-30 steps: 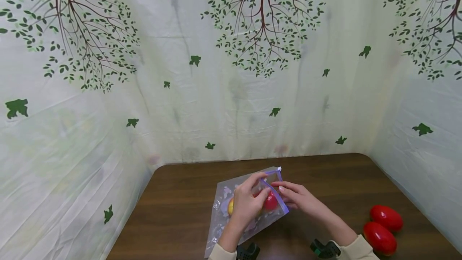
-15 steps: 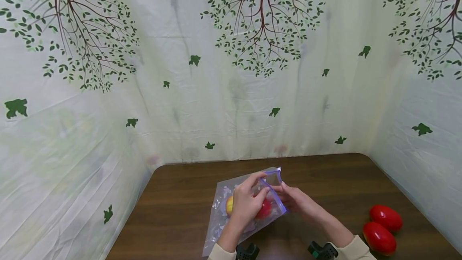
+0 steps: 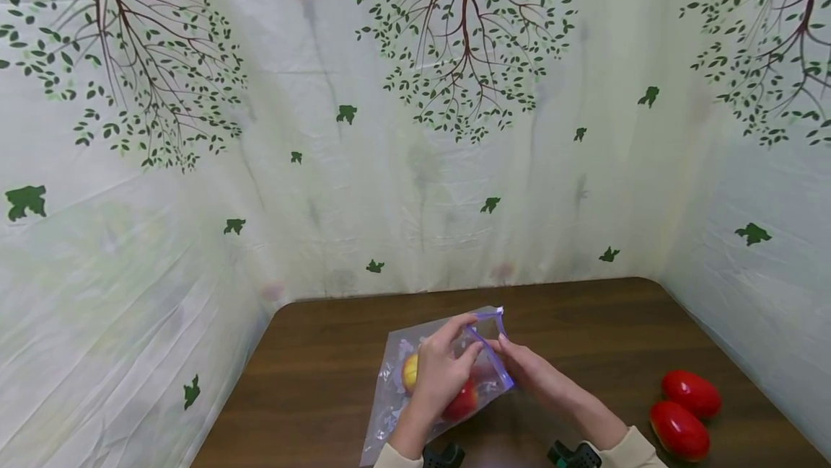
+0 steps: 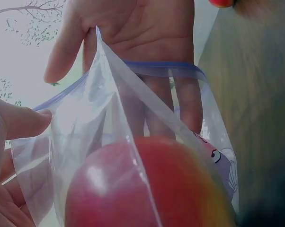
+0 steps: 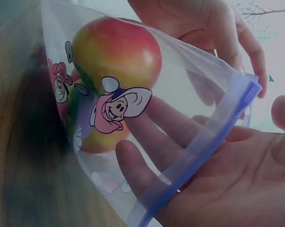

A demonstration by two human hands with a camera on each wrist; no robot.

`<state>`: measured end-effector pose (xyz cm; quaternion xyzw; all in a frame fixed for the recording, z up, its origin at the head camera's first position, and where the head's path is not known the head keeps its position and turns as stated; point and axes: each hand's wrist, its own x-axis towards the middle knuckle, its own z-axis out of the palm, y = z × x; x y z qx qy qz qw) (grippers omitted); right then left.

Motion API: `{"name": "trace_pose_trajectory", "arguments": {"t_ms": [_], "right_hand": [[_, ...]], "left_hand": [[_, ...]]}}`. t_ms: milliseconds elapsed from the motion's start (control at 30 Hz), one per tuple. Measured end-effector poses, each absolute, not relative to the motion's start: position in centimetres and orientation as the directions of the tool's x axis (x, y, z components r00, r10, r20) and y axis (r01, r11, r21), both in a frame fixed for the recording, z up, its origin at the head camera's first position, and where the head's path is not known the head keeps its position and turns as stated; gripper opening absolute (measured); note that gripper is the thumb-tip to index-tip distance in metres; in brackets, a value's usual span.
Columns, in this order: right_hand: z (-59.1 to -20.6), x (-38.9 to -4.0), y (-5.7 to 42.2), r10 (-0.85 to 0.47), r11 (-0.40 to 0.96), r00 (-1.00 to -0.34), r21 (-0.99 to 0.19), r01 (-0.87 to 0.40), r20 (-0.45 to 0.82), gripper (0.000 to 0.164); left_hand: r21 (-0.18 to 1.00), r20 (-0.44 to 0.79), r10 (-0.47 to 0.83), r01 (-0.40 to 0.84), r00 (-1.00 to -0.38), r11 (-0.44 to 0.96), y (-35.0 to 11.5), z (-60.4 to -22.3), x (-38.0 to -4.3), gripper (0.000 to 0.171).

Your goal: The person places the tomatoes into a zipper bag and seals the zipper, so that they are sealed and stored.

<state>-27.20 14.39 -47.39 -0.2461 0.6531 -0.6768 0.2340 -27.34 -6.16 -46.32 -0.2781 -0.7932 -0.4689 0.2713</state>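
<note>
A clear plastic zip bag [image 3: 399, 342] with a purple closure and cartoon prints lies slanted on the table. Its mouth faces right. Two red-and-yellow mangoes show inside: a red one [image 3: 462, 403] near my left wrist and a yellowish one [image 3: 410, 373] partly behind that hand. My left hand [image 3: 440, 367] pinches the bag's edge at the mouth between thumb and fingers. The right hand [image 5: 223, 175] reaches in at the mouth, palm up. Its fingers are extended, seen through the film close to the nearer mango [image 5: 116, 52], and curl round nothing.
Two more red mangoes [image 3: 691, 393] lie together on the brown wooden table [image 3: 584, 309] at the right. A pale curtain [image 3: 415, 237] printed with trees and leaves hangs behind and on both sides.
The red mango has moved from the bag's mouth down and left, deeper inside. My right hand has shifted slightly left, its fingers further into the mouth. The left hand has kept its pinch.
</note>
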Motion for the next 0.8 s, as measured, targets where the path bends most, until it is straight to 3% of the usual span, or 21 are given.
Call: {"name": "trace_pose_trajectory", "arguments": {"t_ms": [300, 567, 800], "right_hand": [[-47.0, -27.6, 15.0, -0.553, -0.057, -0.825, -0.993, -0.106, 0.120, 0.058], [-45.9, -27.3, 16.6, -0.440, 0.076, -0.890, -0.982, -0.175, 0.125, 0.056], [-45.0, -27.1, 17.6, -0.397, 0.122, -0.905, -0.969, -0.216, 0.152, 0.054]], "left_hand": [[0.529, 0.748, 0.176, 0.735, -0.640, 0.424, -5.9, -46.5, -27.6, 0.040], [0.517, 0.753, 0.185, 0.742, -0.631, 0.427, -5.6, -46.7, -27.5, 0.042], [0.504, 0.768, 0.174, 0.750, -0.616, 0.428, -5.6, -47.0, -27.7, 0.043]]}}
